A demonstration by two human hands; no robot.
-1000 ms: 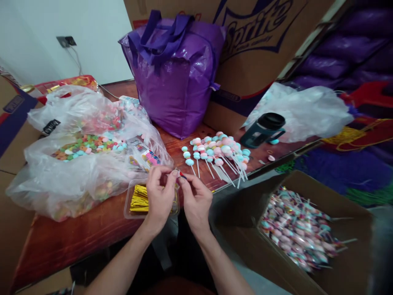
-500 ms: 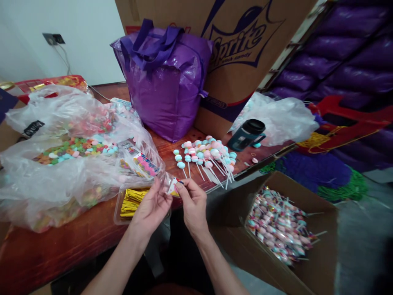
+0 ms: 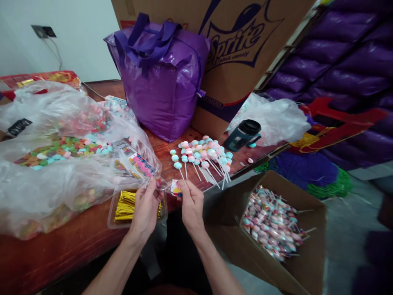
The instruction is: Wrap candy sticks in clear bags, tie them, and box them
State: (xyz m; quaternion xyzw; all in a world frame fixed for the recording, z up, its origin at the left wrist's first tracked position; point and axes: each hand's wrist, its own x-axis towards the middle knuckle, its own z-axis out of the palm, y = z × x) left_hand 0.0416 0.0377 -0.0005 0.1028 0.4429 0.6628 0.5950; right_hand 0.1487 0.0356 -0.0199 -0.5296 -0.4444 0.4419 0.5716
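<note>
Left hand (image 3: 146,208) pinches one end of a small, clear plastic wrapper (image 3: 175,187) printed white, red and yellow; right hand (image 3: 193,205) grips the other, near the reddish-brown wooden table's (image 3: 64,246) edge. Partly behind left hand: clear plastic tray (image 3: 111,220) containing gold foil strips (image 3: 124,205). Beyond: pastel candy balls on white sticks (image 3: 211,152). Right: open brown cardboard box (image 3: 313,237) of wrapped candy sticks (image 3: 270,223).

wrapper (image 3: 175,187): pt hid by hands (image 3: 193,205) | Sprite ctn (image 3: 227,82): top cut off
</note>
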